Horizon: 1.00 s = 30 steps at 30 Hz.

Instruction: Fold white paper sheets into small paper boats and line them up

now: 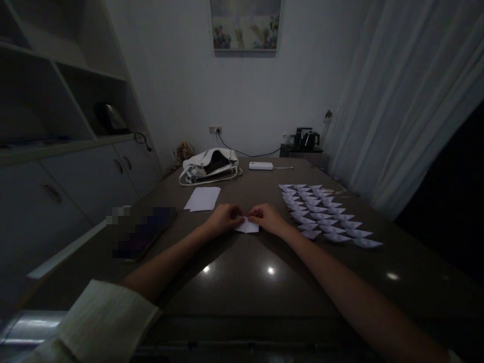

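Note:
A small piece of folded white paper [247, 226] is held just above or on the dark tabletop, in front of me. My left hand [225, 219] pinches its left side, thumb towards me. On its right upper side my right hand [266, 218] grips it with thumb and fingers. Beyond my left hand lies a stack of white paper sheets [203, 198]. To the right of my right hand stand rows of folded paper boats [319, 216], several in each row.
A white handbag [210, 165] sits at the table's far left, with a white power bank [260, 166] and short cable beside it. A dark, partly blurred flat object [145, 234] lies at left. Kettles [307, 139] stand on a dark stand beyond the table [242, 282].

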### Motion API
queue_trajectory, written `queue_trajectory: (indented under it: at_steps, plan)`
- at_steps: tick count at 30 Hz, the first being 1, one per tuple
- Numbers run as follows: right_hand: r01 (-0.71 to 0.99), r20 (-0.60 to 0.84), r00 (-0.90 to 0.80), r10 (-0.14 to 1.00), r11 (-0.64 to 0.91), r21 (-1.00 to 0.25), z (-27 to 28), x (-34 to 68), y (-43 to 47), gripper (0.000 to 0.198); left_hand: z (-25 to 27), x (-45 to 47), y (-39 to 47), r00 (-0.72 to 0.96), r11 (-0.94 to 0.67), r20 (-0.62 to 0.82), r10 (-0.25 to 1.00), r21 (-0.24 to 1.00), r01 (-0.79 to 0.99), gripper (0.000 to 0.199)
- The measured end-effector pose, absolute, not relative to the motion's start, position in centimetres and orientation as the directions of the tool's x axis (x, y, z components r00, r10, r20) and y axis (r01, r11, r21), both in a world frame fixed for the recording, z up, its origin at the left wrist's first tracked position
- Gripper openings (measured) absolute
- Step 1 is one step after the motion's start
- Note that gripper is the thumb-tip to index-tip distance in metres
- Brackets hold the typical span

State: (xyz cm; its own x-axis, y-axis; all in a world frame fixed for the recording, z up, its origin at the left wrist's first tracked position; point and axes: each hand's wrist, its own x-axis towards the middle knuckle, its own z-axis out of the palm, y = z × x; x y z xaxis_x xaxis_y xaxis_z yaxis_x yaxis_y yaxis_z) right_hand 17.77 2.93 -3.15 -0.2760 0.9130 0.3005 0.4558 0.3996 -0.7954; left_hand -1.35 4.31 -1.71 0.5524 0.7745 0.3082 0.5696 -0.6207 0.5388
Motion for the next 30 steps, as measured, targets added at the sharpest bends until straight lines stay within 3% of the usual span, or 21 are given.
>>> queue_trajectory:
  at_steps: [5,10,18,22,26,30]
  plan:
    - [0.657,0.415,-0.361,0.835,0.543,-0.523,-2.3,18.0,2.1,0.009,-1.9,-1.4,4.2,0.52,-0.585,0.281,0.806,0.505,0.634,0.027]
    - [0.64,0.315,-0.435,0.843,0.536,-0.55,-2.2,18.5,2.3,0.011,-1.5,-1.6,4.4,0.502,-0.51,0.177,0.847,0.537,0.672,0.038]
    - [0.663,0.246,-0.472,0.847,0.525,-0.534,-1.8,18.7,2.2,0.015,-0.9,-1.4,3.9,0.544,-0.573,0.226,0.808,0.516,0.637,0.023]
    - [0.699,0.225,-0.488,0.843,0.532,-0.479,-1.4,18.6,1.9,0.018,-0.2,-1.5,3.8,0.65,-0.625,0.162,0.743,0.517,0.585,0.022]
    - [0.712,0.208,-0.497,0.843,0.532,-0.458,-1.3,18.6,1.8,0.019,0.5,-1.9,4.1,0.743,-0.603,0.039,0.668,0.613,0.51,0.025]
    - [0.714,0.198,-0.495,0.846,0.525,-0.463,-1.3,18.6,1.8,0.019,0.3,-2.1,4.5,0.752,-0.552,0.015,0.659,0.69,0.469,0.025]
